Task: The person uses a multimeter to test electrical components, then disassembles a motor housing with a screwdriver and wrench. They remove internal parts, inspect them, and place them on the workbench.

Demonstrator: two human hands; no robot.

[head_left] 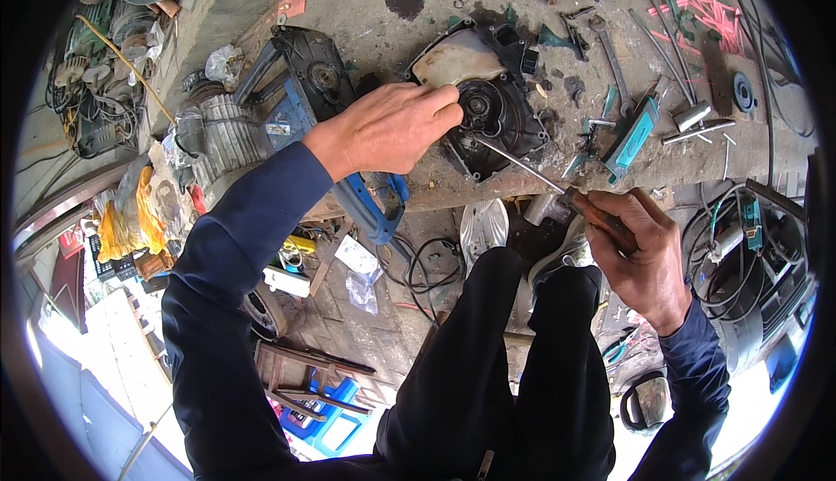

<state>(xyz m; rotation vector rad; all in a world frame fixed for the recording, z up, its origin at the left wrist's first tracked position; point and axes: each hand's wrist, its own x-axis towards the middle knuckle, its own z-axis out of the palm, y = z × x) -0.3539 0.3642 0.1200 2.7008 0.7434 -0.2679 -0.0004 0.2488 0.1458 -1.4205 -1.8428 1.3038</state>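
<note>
A black machine housing [514,120] with a round bore in its middle lies on the dirty ledge ahead of me. Across its upper left part is a pale tan piece [457,56]. My left hand [392,128] is at the housing's left side, fingers curled together beside the bore; what they pinch, if anything, is hidden. My right hand [640,250] is wrapped round the wooden handle of a screwdriver [522,164]. Its metal shaft points up and left, and the tip reaches the housing just below the bore.
Left of the housing are a blue angular frame [300,111] and a black cover [322,67]. A teal utility knife [634,140], a wrench [613,63] and a metal socket [692,116] lie to the right. Black cables [427,268] hang below the ledge, near my legs.
</note>
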